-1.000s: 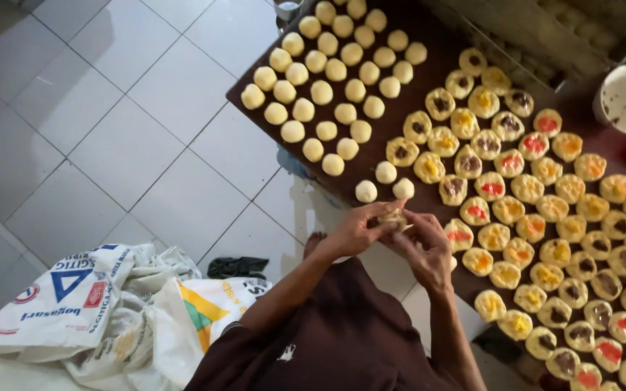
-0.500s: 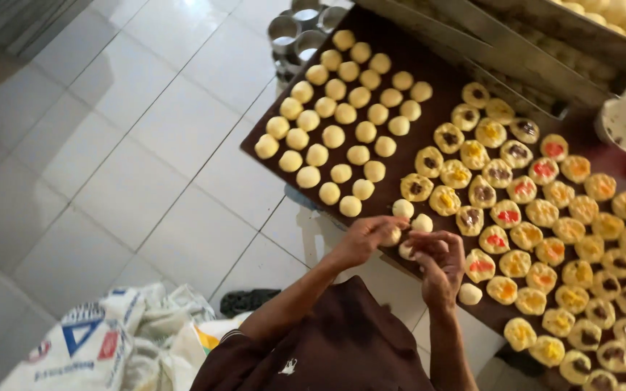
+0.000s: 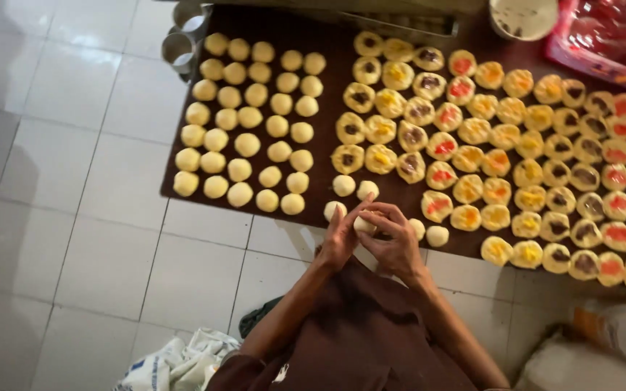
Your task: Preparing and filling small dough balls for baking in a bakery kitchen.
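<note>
My left hand [image 3: 340, 237] and my right hand [image 3: 394, 239] meet over the near edge of a dark brown board [image 3: 327, 22], both closed around one small pale dough ball [image 3: 363, 224]. A few plain dough balls [image 3: 344, 185] lie just beyond my fingers. Rows of plain round dough balls [image 3: 255, 119] cover the board's left part. Flattened dough rounds with yellow, red and dark fillings [image 3: 516, 152] fill its right part.
White floor tiles [image 3: 74, 217] spread to the left and below the board. Metal cups [image 3: 179, 45] stand at the board's far left corner. A white bowl [image 3: 522, 16] and a red plastic bag [image 3: 610, 36] sit at the far right. A printed sack [image 3: 175, 366] lies by my knees.
The view has swung so the board now lies squarer and closer. My hands stay together on the dough ball, working it at the board's near edge.
</note>
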